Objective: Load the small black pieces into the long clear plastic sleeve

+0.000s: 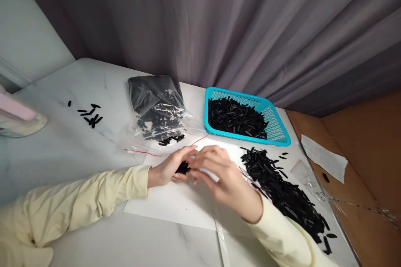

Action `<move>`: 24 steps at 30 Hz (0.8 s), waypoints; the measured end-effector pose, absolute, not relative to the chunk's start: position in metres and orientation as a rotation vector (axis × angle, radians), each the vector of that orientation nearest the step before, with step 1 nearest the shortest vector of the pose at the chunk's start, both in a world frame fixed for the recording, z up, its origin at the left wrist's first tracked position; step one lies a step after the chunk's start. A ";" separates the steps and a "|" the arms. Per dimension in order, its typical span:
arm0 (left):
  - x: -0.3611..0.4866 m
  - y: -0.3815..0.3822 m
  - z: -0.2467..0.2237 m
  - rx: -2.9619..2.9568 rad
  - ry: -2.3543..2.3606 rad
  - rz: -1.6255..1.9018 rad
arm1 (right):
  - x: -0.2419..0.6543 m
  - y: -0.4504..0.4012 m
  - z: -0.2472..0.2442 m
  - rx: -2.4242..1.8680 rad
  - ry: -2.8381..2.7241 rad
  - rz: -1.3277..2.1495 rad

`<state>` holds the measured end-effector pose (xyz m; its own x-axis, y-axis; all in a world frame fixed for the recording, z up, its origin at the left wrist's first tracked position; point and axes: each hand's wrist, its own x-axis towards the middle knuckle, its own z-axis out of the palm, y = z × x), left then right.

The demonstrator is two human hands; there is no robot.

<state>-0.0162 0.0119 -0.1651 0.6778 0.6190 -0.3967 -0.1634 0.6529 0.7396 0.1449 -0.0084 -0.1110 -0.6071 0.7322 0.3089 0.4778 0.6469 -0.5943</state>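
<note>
My left hand is curled round a small bunch of slim black pieces, above a white sheet. Over that bunch, my right hand reaches in with bent, closed fingertips, slightly blurred; what they pinch is hidden. The black pieces are narrow and pointed like leaves, and their exact kind is unclear. Just beyond my left hand lies a clear zip bag with a red seal line, its mouth toward me and many of the same pieces inside. A heap of black pieces spreads right of my right hand.
A blue plastic basket full of black pieces stands at the back right. Several loose pieces lie at the left. Scissors appear partly hidden by the heap. A small clear bag and a white paper lie near the right edge.
</note>
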 end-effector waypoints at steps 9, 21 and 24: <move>-0.013 0.007 -0.166 0.873 0.800 0.660 | 0.114 -0.021 -0.129 -1.186 -2.359 0.681; -0.015 0.008 -0.160 0.933 0.734 0.487 | 0.130 -0.015 -0.122 -1.207 -1.599 1.496; -0.016 0.009 -0.159 0.982 0.729 0.459 | 0.140 -0.016 -0.126 -1.279 -1.395 1.556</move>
<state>-0.0158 0.0086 -0.1593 0.6787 0.6490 -0.3438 -0.0293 0.4916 0.8703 0.1397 -0.0164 -0.1257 -0.2876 0.9313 -0.2235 0.1209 -0.1961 -0.9731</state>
